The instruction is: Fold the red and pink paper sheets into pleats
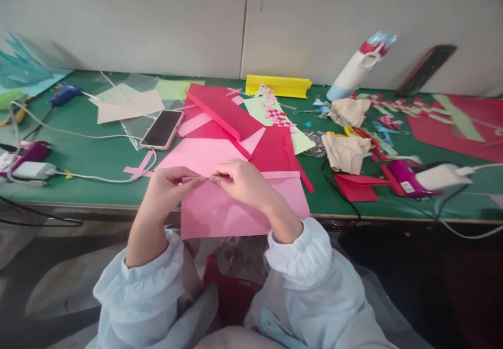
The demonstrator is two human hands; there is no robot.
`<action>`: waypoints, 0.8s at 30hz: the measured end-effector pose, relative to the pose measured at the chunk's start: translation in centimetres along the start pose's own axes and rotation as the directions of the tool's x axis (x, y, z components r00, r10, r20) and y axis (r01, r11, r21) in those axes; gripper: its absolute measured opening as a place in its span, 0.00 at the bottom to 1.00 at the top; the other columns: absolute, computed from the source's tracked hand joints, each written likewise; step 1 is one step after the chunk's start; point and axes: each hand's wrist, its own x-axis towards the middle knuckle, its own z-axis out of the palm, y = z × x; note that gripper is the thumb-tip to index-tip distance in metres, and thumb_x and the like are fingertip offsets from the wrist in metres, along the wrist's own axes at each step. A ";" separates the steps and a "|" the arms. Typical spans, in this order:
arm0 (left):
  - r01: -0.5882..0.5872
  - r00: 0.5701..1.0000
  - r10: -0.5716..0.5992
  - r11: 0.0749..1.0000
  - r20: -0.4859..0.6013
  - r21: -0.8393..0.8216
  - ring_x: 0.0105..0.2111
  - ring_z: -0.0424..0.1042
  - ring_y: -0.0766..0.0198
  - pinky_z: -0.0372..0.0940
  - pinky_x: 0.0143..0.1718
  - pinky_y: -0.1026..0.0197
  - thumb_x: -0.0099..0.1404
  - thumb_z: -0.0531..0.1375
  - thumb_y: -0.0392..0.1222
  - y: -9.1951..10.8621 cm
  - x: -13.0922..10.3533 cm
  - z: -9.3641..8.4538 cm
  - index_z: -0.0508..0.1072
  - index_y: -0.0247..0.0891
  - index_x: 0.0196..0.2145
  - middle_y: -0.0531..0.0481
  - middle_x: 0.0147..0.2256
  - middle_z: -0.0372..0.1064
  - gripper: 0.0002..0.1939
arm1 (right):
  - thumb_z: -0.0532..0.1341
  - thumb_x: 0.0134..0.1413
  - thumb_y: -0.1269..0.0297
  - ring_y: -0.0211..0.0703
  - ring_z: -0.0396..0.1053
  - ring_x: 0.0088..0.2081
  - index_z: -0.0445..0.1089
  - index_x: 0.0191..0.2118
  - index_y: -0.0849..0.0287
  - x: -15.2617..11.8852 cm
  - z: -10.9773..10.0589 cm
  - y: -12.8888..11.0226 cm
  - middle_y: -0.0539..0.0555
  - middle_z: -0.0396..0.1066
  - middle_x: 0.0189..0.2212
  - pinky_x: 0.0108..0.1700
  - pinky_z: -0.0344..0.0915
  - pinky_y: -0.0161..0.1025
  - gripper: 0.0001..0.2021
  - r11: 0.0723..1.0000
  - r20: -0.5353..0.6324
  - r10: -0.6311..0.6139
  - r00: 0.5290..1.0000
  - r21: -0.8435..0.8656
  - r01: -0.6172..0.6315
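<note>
A pink sheet of paper (236,220) lies at the table's front edge, its lower part hanging over. Along its upper side runs a narrow folded strip (282,175). My left hand (173,186) pinches this strip between thumb and finger near the left end. Beside it, almost touching, my right hand (239,180) pinches the same strip close to the middle. Both hands cover parts of the fold. Behind them lies another pink sheet (196,151), and beyond it red paper (271,147) with a folded red strip (214,110).
A phone (162,129) and white cable lie left. Woven red-and-white paper strips (408,109), cloth pieces (348,152) and a power strip (412,178) are at right. A white bottle (356,71) and a yellow folded piece (279,86) stand near the wall.
</note>
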 end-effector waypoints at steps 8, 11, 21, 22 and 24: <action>0.070 0.979 -0.096 0.987 -0.182 -0.147 0.29 0.68 0.62 0.61 0.29 0.63 0.46 0.71 0.48 -0.3 0.1 -0.4 0.79 0.39 0.23 0.50 0.25 0.74 0.10 | 0.59 0.61 0.68 0.40 0.68 0.35 0.75 0.33 0.59 -0.2 -1.7 1.7 0.53 0.75 0.32 0.39 0.59 0.37 0.07 0.992 -0.035 0.048 0.998 -0.117 -0.052; 0.114 0.958 -0.159 0.975 -0.240 -0.193 0.28 0.66 0.64 0.59 0.28 0.63 0.45 0.72 0.46 -0.5 0.1 -0.9 0.79 0.39 0.24 0.52 0.23 0.72 0.10 | 0.59 0.61 0.68 0.41 0.69 0.37 0.75 0.33 0.59 -0.7 -2.8 2.6 0.54 0.76 0.32 0.40 0.59 0.37 0.08 0.976 -0.023 0.067 0.998 -0.206 -0.070; 0.204 0.907 -0.278 0.947 -0.317 -0.247 0.23 0.58 0.69 0.53 0.23 0.64 0.46 0.71 0.47 -0.2 -0.9 -2.7 0.76 0.37 0.25 0.57 0.20 0.62 0.13 | 0.59 0.57 0.66 0.39 0.71 0.32 0.75 0.31 0.59 -3.0 -7.4 3.6 0.52 0.77 0.30 0.34 0.59 0.35 0.08 0.951 -0.032 0.272 0.962 -0.142 -0.274; 0.216 0.900 -0.295 0.941 -0.321 -0.261 0.22 0.58 0.69 0.53 0.23 0.64 0.46 0.71 0.47 -0.2 -0.9 -2.9 0.75 0.37 0.26 0.57 0.19 0.62 0.13 | 0.59 0.57 0.66 0.39 0.71 0.31 0.75 0.31 0.59 -3.4 -7.8 3.7 0.52 0.77 0.29 0.33 0.60 0.35 0.08 0.947 -0.046 0.290 0.956 -0.128 -0.294; 0.229 0.889 -0.318 0.932 -0.330 -0.281 0.22 0.58 0.70 0.53 0.23 0.64 0.46 0.72 0.46 -0.3 -1.0 -3.3 0.75 0.37 0.26 0.58 0.20 0.62 0.13 | 0.60 0.56 0.64 0.39 0.70 0.30 0.75 0.31 0.59 -4.1 -8.6 4.1 0.51 0.76 0.28 0.33 0.60 0.35 0.08 0.938 -0.070 0.326 0.943 -0.100 -0.331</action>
